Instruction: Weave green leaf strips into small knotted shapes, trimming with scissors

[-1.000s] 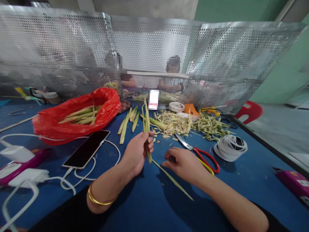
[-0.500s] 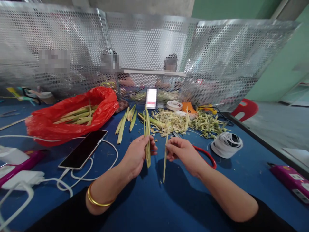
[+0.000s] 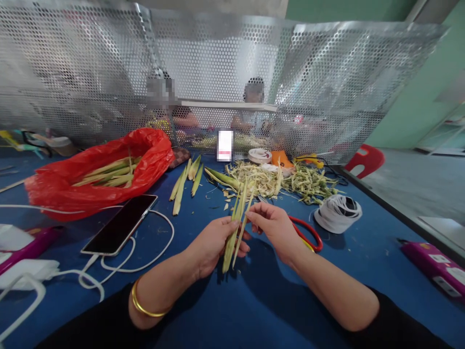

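Note:
My left hand (image 3: 214, 242) is closed round a small bundle of pale green leaf strips (image 3: 232, 235), held nearly upright over the blue table (image 3: 254, 300). Right beside it, my right hand (image 3: 278, 228) pinches one thin strip against that bundle near its upper part. A gold bangle (image 3: 145, 304) sits on my left wrist. Red-handled scissors (image 3: 308, 232) lie on the table just behind my right hand, partly hidden by it.
A red plastic bag (image 3: 98, 169) with green stalks lies at the left. A phone (image 3: 119, 224) on a white cable (image 3: 145, 264), loose cut stalks (image 3: 185, 182), a heap of trimmings (image 3: 283, 182), a white band roll (image 3: 337, 212) and a perforated metal screen (image 3: 218, 72) surround the hands. People sit behind the screen.
My right hand picked a thin strip off the table, lifted it and brought it against the bundle in my left hand. The bundle has tilted and come lower.

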`<state>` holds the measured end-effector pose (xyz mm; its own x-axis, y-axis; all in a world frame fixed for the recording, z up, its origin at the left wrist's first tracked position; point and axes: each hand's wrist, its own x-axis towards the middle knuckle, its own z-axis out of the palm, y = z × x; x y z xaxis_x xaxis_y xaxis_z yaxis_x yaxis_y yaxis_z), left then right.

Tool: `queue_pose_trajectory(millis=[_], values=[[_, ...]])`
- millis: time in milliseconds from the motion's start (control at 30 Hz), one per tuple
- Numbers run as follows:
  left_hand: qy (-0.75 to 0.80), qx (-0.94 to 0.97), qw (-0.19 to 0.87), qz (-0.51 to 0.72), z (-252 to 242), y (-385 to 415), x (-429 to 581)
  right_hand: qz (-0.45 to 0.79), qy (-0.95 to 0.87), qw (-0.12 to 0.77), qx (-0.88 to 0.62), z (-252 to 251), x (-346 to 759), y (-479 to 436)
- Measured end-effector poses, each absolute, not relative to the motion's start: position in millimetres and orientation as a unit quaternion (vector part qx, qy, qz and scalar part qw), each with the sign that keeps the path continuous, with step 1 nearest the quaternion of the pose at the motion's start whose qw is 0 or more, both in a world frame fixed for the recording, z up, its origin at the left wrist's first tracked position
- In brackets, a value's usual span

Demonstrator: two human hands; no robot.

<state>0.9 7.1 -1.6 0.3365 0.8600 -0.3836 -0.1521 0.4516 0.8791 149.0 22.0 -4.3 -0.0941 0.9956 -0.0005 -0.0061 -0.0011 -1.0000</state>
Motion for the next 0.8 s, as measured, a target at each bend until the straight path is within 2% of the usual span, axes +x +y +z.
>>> queue_pose_trajectory(millis=[800], values=[[0.480, 0.435, 0.684, 0.337, -3.2, 7.0, 2.0, 0.531, -0.509, 0.474, -0.484, -6.5, 143.0, 21.0]])
